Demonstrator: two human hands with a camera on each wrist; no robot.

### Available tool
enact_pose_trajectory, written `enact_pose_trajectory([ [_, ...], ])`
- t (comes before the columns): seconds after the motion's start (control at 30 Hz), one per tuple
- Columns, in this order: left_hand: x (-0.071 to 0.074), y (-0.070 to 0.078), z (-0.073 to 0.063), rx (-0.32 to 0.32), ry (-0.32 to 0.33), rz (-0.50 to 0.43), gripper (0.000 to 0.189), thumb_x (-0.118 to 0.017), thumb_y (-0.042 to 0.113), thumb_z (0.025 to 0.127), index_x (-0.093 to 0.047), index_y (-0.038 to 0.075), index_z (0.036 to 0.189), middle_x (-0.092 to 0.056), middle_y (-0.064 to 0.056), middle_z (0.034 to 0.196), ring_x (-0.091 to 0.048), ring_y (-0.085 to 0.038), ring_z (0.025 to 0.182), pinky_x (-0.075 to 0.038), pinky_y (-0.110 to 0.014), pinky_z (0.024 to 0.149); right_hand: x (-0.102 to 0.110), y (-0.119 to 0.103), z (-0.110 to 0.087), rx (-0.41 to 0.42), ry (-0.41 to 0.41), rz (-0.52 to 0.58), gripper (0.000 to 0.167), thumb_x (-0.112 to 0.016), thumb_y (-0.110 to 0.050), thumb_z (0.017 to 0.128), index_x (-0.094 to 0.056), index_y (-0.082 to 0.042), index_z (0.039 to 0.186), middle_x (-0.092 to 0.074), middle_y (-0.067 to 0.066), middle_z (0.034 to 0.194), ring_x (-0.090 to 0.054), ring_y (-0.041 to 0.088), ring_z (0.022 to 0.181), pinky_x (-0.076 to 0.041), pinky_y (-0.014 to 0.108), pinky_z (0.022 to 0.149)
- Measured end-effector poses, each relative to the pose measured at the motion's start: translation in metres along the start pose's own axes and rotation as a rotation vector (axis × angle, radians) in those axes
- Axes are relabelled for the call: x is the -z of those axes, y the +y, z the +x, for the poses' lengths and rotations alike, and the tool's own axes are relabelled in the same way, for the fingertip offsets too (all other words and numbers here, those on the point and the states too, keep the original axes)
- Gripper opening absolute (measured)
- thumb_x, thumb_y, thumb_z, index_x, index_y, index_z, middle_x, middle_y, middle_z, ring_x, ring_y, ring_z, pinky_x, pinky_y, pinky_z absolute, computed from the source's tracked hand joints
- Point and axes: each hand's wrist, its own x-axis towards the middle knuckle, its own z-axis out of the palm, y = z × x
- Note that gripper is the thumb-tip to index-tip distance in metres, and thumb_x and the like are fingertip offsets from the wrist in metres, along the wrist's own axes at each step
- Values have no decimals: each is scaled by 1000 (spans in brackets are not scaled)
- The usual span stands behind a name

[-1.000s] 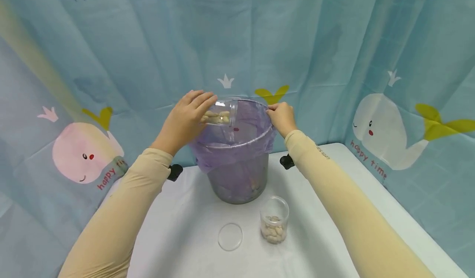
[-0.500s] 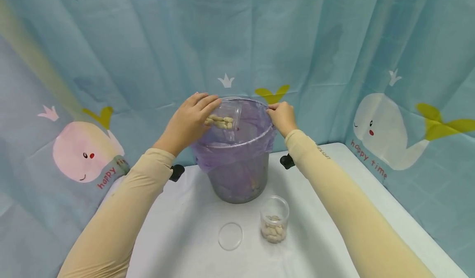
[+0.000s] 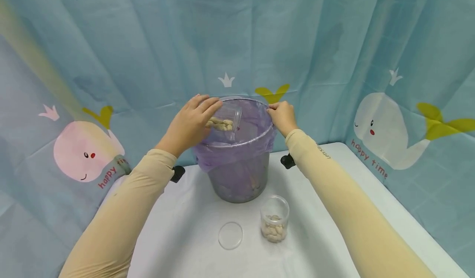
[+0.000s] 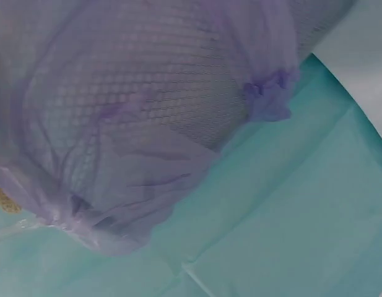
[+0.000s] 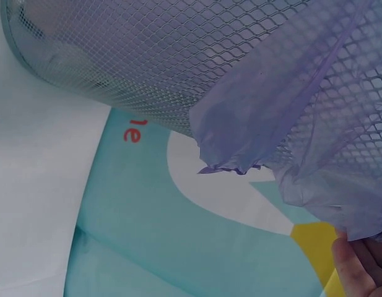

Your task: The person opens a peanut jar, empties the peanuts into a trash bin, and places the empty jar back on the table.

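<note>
My left hand (image 3: 193, 119) grips a clear plastic jar (image 3: 236, 115) on its side over the mouth of the bin, its opening tilted right and down. Several peanuts (image 3: 226, 124) lie along the jar's lower wall near the opening. A purple bag (image 3: 237, 156) lines the mesh bin (image 3: 237, 197) and folds out over its rim. On the far right of that rim, my right hand (image 3: 283, 118) pinches the bag's edge. Its fingers (image 5: 351, 263) appear at the corner of the right wrist view, against the bag. The left wrist view catches a peanut (image 4: 4, 201) at its left edge.
On the white table (image 3: 193, 245) in front of the bin stands a second clear jar (image 3: 274, 218), uncapped, with pale nuts in its lower half. A clear round lid (image 3: 230, 235) lies flat to its left. A blue printed curtain (image 3: 289, 43) hangs behind and at the sides.
The left hand has shifted slightly right and tipped the jar's mouth further down. Inside, the peanuts have slid toward the opening. The right hand stays at the rim.
</note>
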Motion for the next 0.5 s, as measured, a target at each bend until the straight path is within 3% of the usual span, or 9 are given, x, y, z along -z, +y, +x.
enact_pose_trajectory([
  [0.17,7,-1,8,42,87,-2,63,-78,-3,76,-56,1,134,-61,-18,134,-54,-40,127,-38,-46,119,1,-2,1,-5,-2,3,31,-60,-16,100,-66,-3,128,-69,17,126,-51,10,63,-43,18,56],
  [0.37,4,-1,10,-1,40,5,66,-83,-2,73,-57,1,134,-62,-18,134,-54,-40,126,-41,-46,117,1,-3,2,-13,-3,0,32,-60,-16,100,-66,-4,129,-68,17,127,-52,9,63,-44,18,56],
  [0.5,6,-2,9,10,99,2,67,-81,-5,72,-57,1,134,-62,-19,134,-54,-41,126,-40,-47,117,0,-4,2,-10,-7,3,32,-60,-16,100,-65,-4,129,-68,17,128,-51,9,64,-44,18,56],
])
